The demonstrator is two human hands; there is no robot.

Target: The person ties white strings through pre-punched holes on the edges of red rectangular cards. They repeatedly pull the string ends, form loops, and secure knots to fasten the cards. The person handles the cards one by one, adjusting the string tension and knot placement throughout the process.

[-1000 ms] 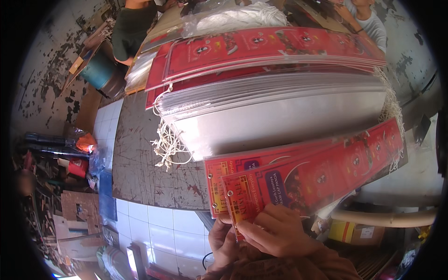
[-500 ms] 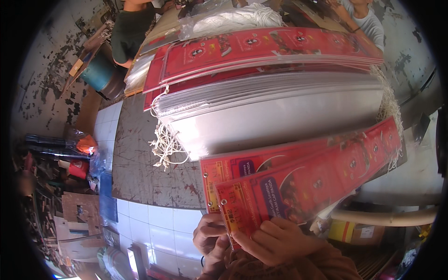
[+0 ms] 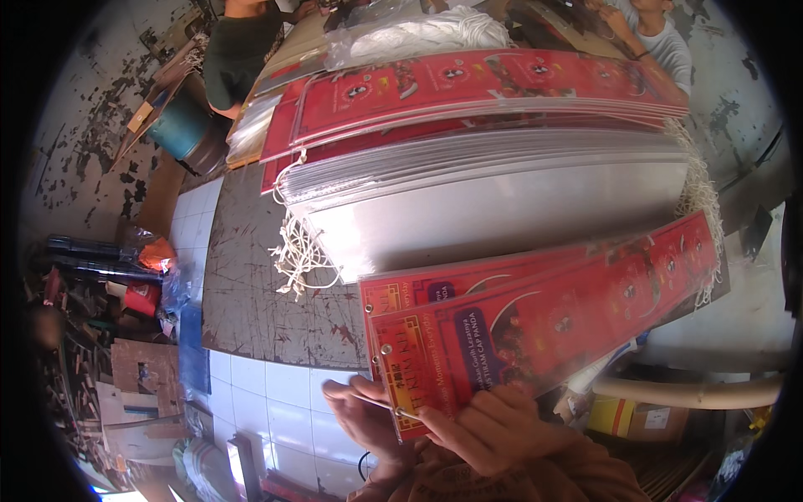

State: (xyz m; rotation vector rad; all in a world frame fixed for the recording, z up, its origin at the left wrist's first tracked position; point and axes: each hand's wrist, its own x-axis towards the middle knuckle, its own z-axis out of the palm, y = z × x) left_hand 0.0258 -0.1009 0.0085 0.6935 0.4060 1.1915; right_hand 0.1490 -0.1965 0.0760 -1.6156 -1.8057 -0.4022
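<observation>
A long red printed plastic sign [image 3: 577, 318] lies slanted at the front of the table, its near-left end jutting toward me. Metal eyelets sit along that short end. My right hand [image 3: 493, 427] grips the sign's lower edge, with the fingers over the front near the lower eyelet. At the end's left side my left hand [image 3: 364, 418] pinches a thin white cord [image 3: 381, 402], which runs to the lower eyelet. Whether the cord passes fully through cannot be seen. Beneath lies another red sign [image 3: 401, 289], partly covered.
Behind is a thick stack of pale-backed signs [image 3: 502, 201] with knotted cords [image 3: 297, 259] hanging off its ends. More red signs [image 3: 468, 84] and a white cord bundle [image 3: 435, 33] lie beyond. Two people stand at the far side. A cardboard box [image 3: 640, 416] sits lower right.
The front sign's near end has shifted slightly left and turned more face-up. My left hand has drawn left from the edge, and the cord now shows stretched between it and the eyelet.
</observation>
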